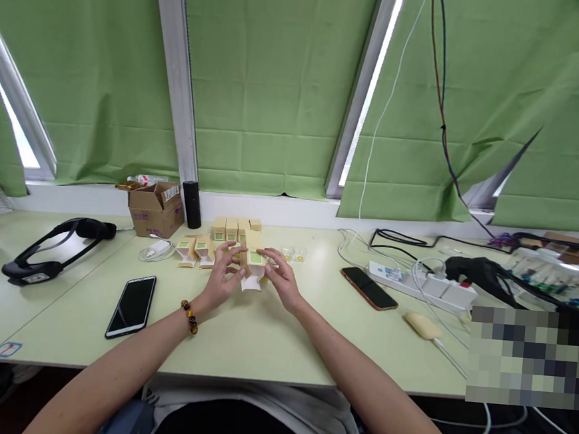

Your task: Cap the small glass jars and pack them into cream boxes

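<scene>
A small cream cardboard box [254, 268] with a green square on it and a white flap spread toward me stands between my hands. My left hand [220, 277] grips its left side with curved fingers and the thumb near the flap. On the right side, the fingers of my right hand [281, 276] are bent against the box. Similar boxes with loose flaps [204, 250] stand just left of my left hand, and one more is partly hidden behind its fingers. Beyond my right hand sit small clear containers [294, 253] with something yellow inside.
Closed boxes [226, 228] line up behind. Leftward are a white coiled cable [157, 250], a phone [132, 306], a headset [59, 249], a brown carton [155, 210] and a black cylinder [191, 204]. Rightward lie another phone [369, 288], a power strip [422, 286] and a beige device [422, 326].
</scene>
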`<state>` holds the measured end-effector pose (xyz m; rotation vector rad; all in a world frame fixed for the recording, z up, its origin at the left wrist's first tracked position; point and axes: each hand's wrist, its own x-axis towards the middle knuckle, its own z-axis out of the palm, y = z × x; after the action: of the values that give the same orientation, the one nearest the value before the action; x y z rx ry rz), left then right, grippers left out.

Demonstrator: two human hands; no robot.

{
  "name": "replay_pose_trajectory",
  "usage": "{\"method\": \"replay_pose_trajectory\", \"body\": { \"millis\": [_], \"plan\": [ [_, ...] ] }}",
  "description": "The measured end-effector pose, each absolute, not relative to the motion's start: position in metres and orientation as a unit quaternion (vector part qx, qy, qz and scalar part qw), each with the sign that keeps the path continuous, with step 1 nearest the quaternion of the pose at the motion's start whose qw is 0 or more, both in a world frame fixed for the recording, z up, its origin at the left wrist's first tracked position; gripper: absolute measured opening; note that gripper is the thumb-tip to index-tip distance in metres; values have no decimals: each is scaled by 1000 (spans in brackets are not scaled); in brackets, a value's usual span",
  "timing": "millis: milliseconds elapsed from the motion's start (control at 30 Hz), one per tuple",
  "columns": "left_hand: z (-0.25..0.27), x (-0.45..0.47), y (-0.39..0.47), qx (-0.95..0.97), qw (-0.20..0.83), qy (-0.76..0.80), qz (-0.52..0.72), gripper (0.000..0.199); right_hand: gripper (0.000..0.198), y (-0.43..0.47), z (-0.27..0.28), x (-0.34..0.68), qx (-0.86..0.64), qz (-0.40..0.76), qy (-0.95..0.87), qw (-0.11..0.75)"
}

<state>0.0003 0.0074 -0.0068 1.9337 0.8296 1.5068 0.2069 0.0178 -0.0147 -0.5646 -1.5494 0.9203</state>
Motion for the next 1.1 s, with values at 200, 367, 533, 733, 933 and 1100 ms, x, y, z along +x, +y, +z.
{"method": "replay_pose_trajectory", "body": {
  "millis": [200, 367, 533, 733, 933, 1100],
  "plan": [
    [-5, 1, 4, 725, 266, 331, 542, 40, 41, 14, -12, 210, -248, 442, -652, 564],
    [-5, 3, 6, 706, 278, 340, 555, 39, 49, 16, -13, 207, -231, 458, -648, 563],
    [-9, 5, 10, 685, 289, 330, 581, 39, 53, 17, -14, 205, -236, 433, -664, 562],
    [-10, 7, 12, 684, 284, 320, 591, 39, 49, 14, -11, 202, -246, 399, -670, 575],
    [-9, 8, 10, 690, 281, 324, 584, 37, 48, 15, -12, 200, -272, 385, -667, 577],
    [-9, 8, 8, 696, 280, 330, 573, 36, 40, 17, -13, 199, -286, 380, -662, 579]
  ]
}}
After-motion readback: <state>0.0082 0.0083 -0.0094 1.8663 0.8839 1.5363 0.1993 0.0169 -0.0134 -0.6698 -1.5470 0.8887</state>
